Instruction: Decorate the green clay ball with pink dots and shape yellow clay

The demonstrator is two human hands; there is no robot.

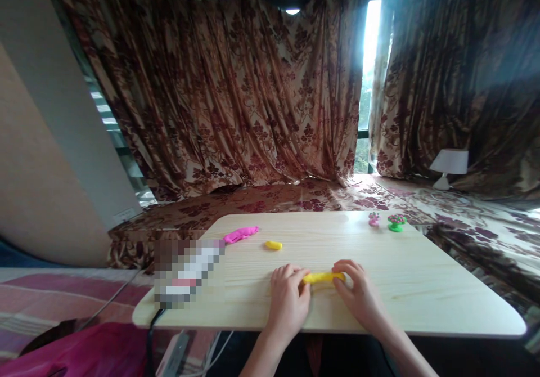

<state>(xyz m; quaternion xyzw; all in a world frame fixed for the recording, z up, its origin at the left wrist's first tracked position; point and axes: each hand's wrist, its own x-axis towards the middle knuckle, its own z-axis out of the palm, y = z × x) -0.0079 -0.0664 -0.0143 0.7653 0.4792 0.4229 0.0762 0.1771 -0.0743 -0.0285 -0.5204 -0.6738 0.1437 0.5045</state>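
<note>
A yellow clay roll [323,277] lies on the light wooden table [422,275] near its front edge. My left hand [289,298] pinches the roll's left end with curled fingers. My right hand [358,292] grips its right end the same way. Further back sit a small yellow clay piece [273,245] and a pink clay strip [240,234]. At the far right of the table stand a small pink clay figure [373,219] and a green and pink clay figure [396,221].
A blurred-out object [188,273] lies at the table's left front corner, with a dark cable [151,337] hanging below it. Patterned curtains [236,95] hang behind. A white lamp [449,166] stands on the covered ledge at right.
</note>
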